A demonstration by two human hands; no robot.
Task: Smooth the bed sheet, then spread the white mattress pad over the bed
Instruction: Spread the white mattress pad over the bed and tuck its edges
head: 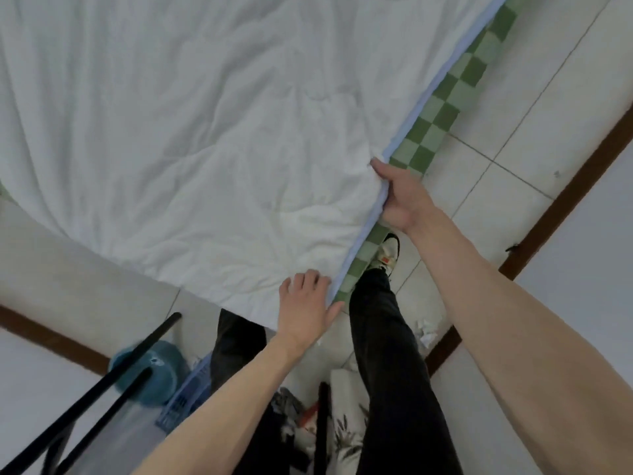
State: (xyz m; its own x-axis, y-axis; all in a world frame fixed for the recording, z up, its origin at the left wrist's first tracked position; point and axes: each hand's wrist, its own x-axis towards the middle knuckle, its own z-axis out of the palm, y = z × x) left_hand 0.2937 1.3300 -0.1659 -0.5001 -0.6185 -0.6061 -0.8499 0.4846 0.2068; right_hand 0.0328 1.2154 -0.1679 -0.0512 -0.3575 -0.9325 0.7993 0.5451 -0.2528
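Here, both hands [356, 255] on white mattress pad [178, 132] edge.

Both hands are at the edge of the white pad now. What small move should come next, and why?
Probably pull the wrinkled white mattress pad outward along its light blue edge. The right hand already has a grip on that edge, the left hand holds the corner, and creases run across the pad toward both, so tension should flatten them.
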